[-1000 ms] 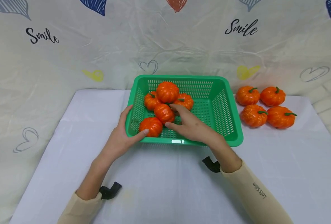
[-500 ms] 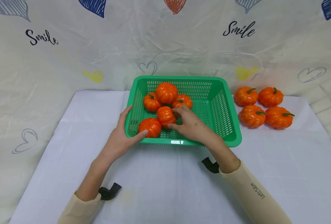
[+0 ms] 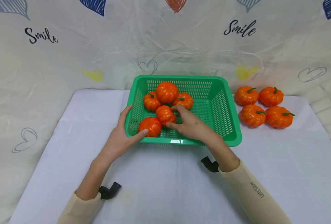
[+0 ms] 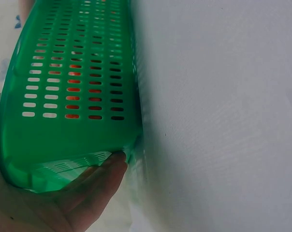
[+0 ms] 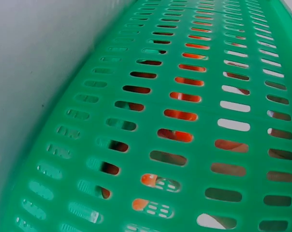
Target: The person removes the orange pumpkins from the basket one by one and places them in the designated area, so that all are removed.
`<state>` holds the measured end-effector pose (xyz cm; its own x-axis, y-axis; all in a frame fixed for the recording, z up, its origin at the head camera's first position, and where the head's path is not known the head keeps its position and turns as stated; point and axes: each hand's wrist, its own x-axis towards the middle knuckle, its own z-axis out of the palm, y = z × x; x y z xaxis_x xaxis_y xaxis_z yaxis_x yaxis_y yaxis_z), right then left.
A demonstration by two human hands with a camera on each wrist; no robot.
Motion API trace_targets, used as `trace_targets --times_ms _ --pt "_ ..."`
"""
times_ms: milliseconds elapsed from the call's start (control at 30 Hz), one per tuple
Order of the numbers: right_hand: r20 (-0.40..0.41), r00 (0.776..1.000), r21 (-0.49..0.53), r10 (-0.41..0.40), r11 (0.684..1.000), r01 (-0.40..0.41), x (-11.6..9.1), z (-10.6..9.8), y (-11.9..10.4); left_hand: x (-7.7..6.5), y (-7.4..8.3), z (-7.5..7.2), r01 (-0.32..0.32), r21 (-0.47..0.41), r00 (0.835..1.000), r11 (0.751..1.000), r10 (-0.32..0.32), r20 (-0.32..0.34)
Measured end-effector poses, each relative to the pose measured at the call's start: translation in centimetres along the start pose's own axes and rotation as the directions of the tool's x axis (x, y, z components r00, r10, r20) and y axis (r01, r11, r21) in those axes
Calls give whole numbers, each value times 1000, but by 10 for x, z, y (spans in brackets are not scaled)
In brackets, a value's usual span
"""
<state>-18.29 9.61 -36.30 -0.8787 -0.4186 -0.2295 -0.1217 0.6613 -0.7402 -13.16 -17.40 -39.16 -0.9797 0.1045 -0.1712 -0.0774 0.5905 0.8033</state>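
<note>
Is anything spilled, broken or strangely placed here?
Nothing really stands out: five orange pumpkins are inside the green basket, four more pumpkins lie grouped on the white cloth beside it, and I see no spill or damage.

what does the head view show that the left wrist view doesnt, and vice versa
Only the head view shows the four pumpkins standing on the white cloth to the right of the basket, and the "Smile" lettering behind. Only the left wrist view shows the left hand's fingers low outside the basket. Both show the basket, left hand, cloth and pumpkins inside, the latter just as orange through slots at the wrist.
</note>
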Motion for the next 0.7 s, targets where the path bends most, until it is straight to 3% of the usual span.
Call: trace_targets --times_ms 267,500,700 --pt "16 1000 53 -7 999 6 0 1 -1 -1 1 0 2 -7 1000 1000 -2 -4" --pt "-8 996 13 -90 996 90 2 1 0 -1 0 0 -1 -6 1000 1000 1 -5" --pt "-27 995 19 -98 995 99 1 0 0 0 -1 0 -6 -7 1000 1000 6 -2"
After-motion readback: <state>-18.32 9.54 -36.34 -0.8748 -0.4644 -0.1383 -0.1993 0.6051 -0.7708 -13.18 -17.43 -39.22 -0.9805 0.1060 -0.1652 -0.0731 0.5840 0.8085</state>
